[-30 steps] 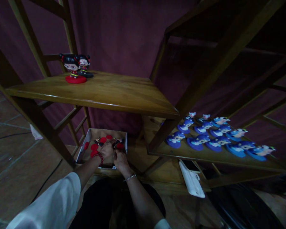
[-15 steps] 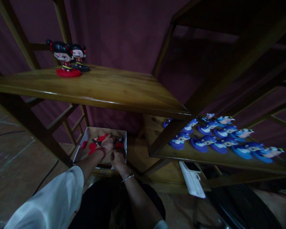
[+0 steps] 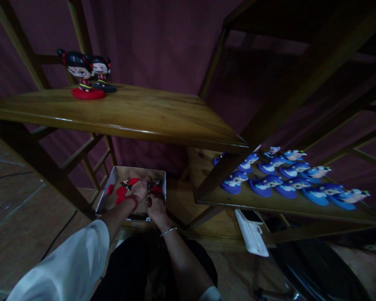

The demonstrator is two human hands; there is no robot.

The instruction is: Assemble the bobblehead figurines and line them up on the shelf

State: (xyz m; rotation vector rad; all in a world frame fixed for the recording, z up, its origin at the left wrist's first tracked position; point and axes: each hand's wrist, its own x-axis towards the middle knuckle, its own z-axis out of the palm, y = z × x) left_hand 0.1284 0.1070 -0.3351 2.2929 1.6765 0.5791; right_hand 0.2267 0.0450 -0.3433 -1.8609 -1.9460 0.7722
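Note:
A shallow cardboard box (image 3: 105, 205) with pale outer sides sits on the low shelf, holding several figurines (image 3: 122, 191) with red bases that lie about in it. My left hand (image 3: 139, 190), with a red bead bracelet at the wrist, is inside the box, its fingers bent at a dark figurine (image 3: 156, 183) near the back right. Close beside it, my right hand (image 3: 156, 210) is closed with fingertips pressed together at the box's right part. What it pinches, if anything, is too dark to make out.
Two black-haired figurines (image 3: 81, 73) stand on the wooden shelf (image 3: 150, 110) above the box. On the right shelf are several blue-and-white figurines (image 3: 266, 184). A phone (image 3: 251, 216) rests on a white object (image 3: 253, 240) below. A dark round stool seat (image 3: 319, 271) is at lower right.
Both hands stay in the box, with the left shifted slightly left and the right hand's fingers a little nearer the figurines. The whole view has shifted slightly.

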